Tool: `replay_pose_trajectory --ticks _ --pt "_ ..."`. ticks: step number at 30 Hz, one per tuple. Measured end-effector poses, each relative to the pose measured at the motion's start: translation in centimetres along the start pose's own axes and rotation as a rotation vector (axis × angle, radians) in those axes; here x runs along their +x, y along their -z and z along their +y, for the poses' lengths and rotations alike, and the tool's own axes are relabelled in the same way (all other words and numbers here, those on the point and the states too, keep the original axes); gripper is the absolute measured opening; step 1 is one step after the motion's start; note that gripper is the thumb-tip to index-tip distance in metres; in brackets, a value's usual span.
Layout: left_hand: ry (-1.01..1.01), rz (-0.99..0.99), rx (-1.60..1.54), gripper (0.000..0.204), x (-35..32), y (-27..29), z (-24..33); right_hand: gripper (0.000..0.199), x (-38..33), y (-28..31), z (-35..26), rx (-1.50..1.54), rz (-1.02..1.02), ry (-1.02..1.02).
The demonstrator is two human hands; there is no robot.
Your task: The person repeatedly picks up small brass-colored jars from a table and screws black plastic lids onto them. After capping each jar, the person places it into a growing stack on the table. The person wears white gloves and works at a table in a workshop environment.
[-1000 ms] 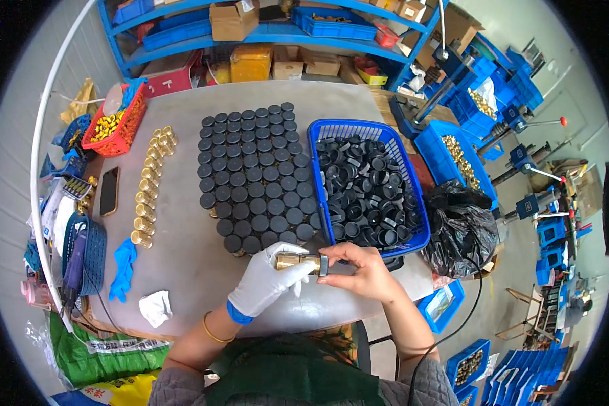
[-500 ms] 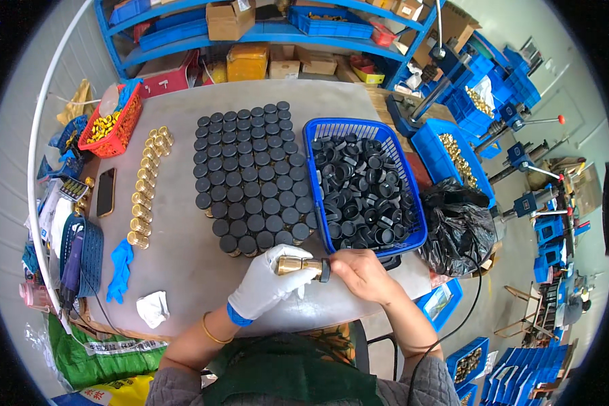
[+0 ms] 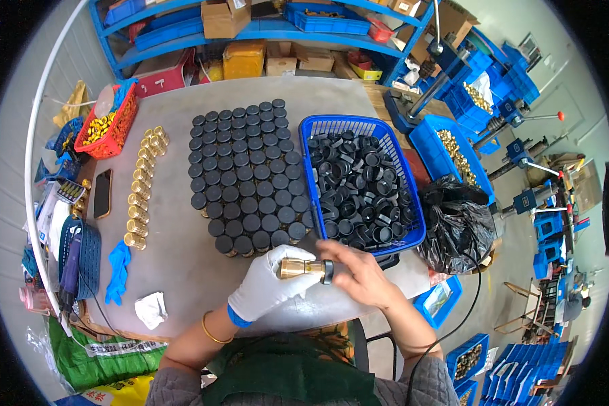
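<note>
My left hand (image 3: 269, 284), in a white glove, is closed around a brass fitting (image 3: 296, 268) that lies sideways across it. A black round cap (image 3: 328, 271) sits on the fitting's right end. Just to the right of that cap is my bare right hand (image 3: 360, 274), its fingers spread apart with nothing held in them. Ahead of my hands, many capped brass fittings (image 3: 250, 179) stand upright in close rows. Right of these rows, a blue basket (image 3: 421, 196) holds loose black caps (image 3: 362, 186).
A line of uncapped brass fittings (image 3: 141, 183) stands at left, near a phone (image 3: 103, 193), a blue glove (image 3: 118, 271) and a crumpled white glove (image 3: 151, 310). A red basket (image 3: 118, 132) of brass-coloured parts is at far left. A black plastic bag (image 3: 457, 220) borders the blue basket.
My right hand has let go of the black cap and opened, its fingers lifting toward the blue basket. My left hand keeps its hold on the fitting.
</note>
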State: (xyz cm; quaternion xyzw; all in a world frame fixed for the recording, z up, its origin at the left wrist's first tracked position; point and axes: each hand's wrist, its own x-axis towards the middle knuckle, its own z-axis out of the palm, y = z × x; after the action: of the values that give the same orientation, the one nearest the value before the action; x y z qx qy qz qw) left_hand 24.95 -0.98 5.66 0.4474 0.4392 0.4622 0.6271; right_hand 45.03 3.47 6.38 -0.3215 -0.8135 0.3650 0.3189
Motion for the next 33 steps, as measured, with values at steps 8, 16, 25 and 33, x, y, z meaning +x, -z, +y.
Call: replay_pose_trajectory --ticks 8,16,25,33 --pt "-0.149 -0.058 0.171 0.032 -0.8 -0.7 -0.7 0.043 -1.7 0.6 1.2 0.176 -0.180 -0.202" --pt "-0.207 0.021 0.230 0.055 -0.4 -0.3 -1.6 0.038 -1.7 6.4 5.7 -1.003 0.098 -0.507" --pt "0.072 0.146 -0.191 0.046 -0.1 -0.1 0.3 0.039 -0.4 4.4 0.2 -0.234 0.033 -0.374" --pt "-0.031 0.116 -0.132 0.025 -1.0 -0.1 -0.4 0.051 -0.6 -0.3 -0.6 0.237 -0.039 -0.148"
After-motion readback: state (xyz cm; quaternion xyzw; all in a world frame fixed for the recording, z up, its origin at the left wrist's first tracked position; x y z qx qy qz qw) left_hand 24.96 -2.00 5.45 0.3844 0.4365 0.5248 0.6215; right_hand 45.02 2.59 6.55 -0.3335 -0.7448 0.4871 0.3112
